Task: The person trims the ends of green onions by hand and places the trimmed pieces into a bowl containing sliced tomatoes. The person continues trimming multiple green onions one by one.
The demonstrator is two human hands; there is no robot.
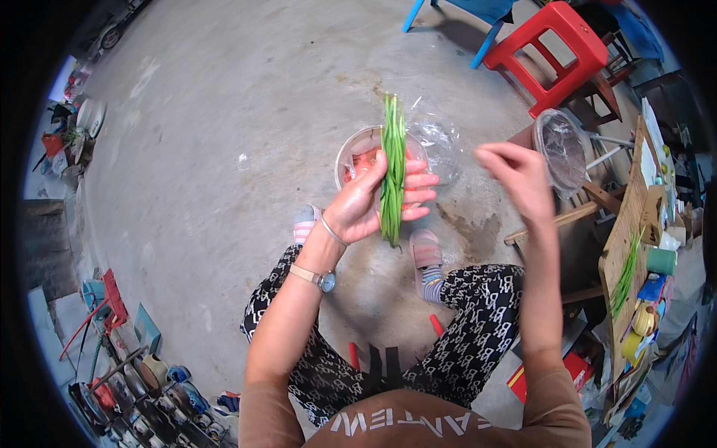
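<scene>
A bundle of long green leafy stems [394, 173] lies across the palm of my left hand [369, 196], with the thumb over one side and the fingers spread out behind. Below that hand on the floor stands a round plastic bin [339, 162] with a clear liner and reddish contents, partly hidden. My right hand [518, 173] is raised to the right of the bundle, slightly blurred, its fingers curled; whether it pinches anything I cannot tell. A crumpled clear plastic bag [442, 140] spreads beside the bin.
To my right, a wooden table [624, 241] holds more green stems [627, 274], a green cup [661, 261] and tape. Near it are a lined waste bin [560, 151], a red plastic stool [552, 56] and a blue chair [486, 11]. A shoe rack [145, 409] stands at lower left.
</scene>
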